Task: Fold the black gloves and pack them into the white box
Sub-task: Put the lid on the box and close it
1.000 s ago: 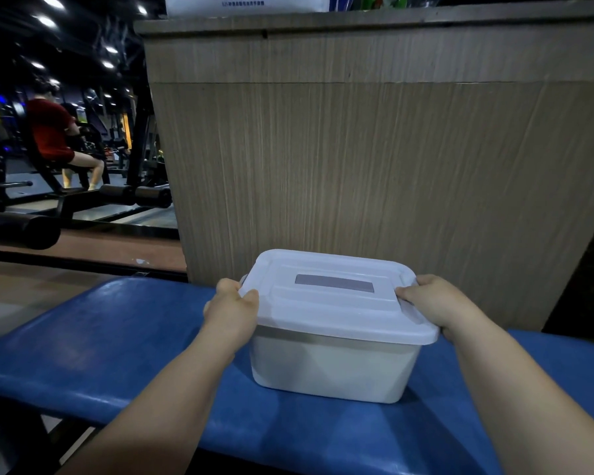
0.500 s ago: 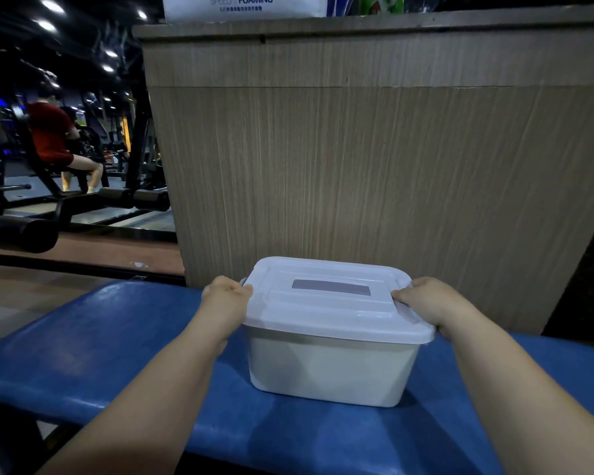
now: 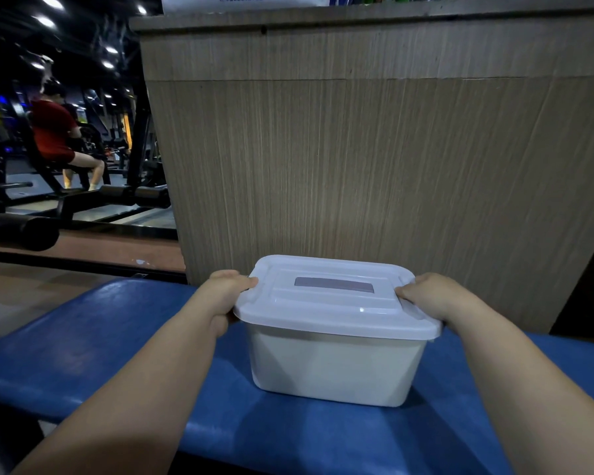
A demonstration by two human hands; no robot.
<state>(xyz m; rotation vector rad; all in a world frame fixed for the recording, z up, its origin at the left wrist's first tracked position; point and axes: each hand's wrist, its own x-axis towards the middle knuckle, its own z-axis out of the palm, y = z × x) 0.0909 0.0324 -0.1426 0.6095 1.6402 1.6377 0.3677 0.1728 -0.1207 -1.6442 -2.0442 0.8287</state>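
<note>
The white box point(image 3: 330, 368) stands on the blue padded bench point(image 3: 83, 341) with its white lid point(image 3: 333, 299) on top; a grey strip runs across the middle of the lid. My left hand point(image 3: 225, 294) grips the lid's left end, thumb on top and fingers under the rim. My right hand point(image 3: 429, 296) grips the lid's right end the same way. No black gloves are in view; the box walls hide whatever is inside.
A tall wood-grain counter point(image 3: 357, 149) rises directly behind the box. At the left lies a gym floor with black exercise machines point(image 3: 18, 231) and a person in red point(image 3: 54, 135) seated on one.
Both hands have stayed on the lid's ends; the left hand has shifted a little lower on its end. The box has not visibly moved on the bench.
</note>
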